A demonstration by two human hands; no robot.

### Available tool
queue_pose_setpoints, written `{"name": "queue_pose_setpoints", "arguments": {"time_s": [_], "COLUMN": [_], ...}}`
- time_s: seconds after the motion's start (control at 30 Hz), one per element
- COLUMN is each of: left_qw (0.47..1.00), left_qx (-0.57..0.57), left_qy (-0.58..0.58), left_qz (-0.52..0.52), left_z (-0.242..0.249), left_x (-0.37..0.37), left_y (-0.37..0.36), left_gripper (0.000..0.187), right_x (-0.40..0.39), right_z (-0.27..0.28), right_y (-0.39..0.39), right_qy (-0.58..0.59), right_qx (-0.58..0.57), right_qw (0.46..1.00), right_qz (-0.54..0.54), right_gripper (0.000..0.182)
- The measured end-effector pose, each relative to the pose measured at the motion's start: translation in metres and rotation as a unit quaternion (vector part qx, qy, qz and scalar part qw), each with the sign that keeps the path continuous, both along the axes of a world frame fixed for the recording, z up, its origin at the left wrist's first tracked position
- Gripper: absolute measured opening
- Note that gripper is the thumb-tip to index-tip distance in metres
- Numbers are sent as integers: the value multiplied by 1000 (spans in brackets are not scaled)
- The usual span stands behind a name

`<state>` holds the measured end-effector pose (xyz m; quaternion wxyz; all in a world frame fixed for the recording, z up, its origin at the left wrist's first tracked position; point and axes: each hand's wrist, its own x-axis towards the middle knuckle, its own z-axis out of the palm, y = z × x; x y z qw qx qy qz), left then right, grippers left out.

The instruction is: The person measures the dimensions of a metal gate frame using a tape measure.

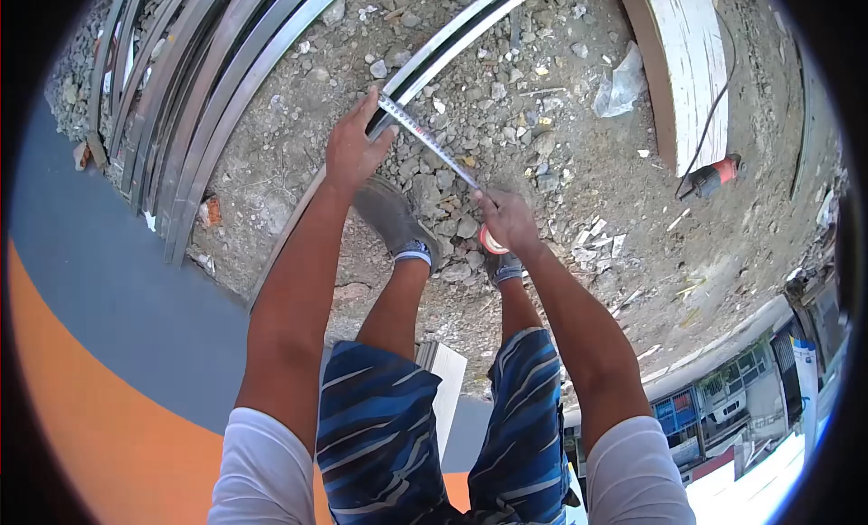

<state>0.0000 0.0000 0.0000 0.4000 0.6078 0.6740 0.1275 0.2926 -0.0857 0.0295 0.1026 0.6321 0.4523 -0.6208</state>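
A metal channel (479, 20) runs from the top of the view down to my left hand (354, 147). That hand is closed around its near end, thumb on one side and fingers on the other. The white blade of a tape measure (434, 145) stretches from the channel at my left fingertips across to my right hand (509, 219). My right hand is closed on the tape measure; its red and white case (493, 241) shows below the fingers, partly hidden. Rubble ground lies beneath the blade.
Several long metal channels (212, 100) lie at the upper left beside a grey and orange wall (108, 281). A stack of white boards (689, 64) and a red power tool (719, 177) with a cord are at the right. Clear plastic (621, 84) lies on the stony ground.
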Motion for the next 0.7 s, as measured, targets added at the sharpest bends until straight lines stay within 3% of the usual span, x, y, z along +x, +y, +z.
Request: {"name": "queue_pose_setpoints", "arguments": {"time_s": [0.07,0.1,0.17,0.23,0.33,0.43,0.5,0.57,0.63,0.7], "left_qw": [976,941,925,897,891,885,832,832,829,604], "left_qx": [-25,-40,-132,-122,-205,-332,-373,-400,-427,-625], "left_qy": [-134,-190,-200,-245,-271,-306,-378,-359,-338,-439], "left_qz": [167,276,295,346,300,114,160,141,124,230], "left_z": [-17,29,68,102,161,203,233,256,267,262], "left_x": [4,17,19,28,43,50,69,81,78,75], "left_y": [-13,-1,11,7,9,7,2,8,13,20], "left_gripper": [52,43,28,23,21,24,37,46,56,67], "right_x": [-15,-4,-5,-10,-18,-28,-36,-47,-56,-57], "right_z": [14,66,102,131,173,219,242,244,237,244], "right_y": [-13,0,6,13,30,56,68,68,71,79], "right_qy": [1,28,28,41,36,28,0,-29,28,28], "right_qx": [52,57,69,84,53,87,119,122,152,128], "right_qw": [999,998,997,994,996,993,981,972,893,885], "right_qz": [-4,-17,-33,-50,-67,-73,-150,-197,-424,-447], "right_gripper": [46,47,47,48,48,45,43,39,32,30]}}
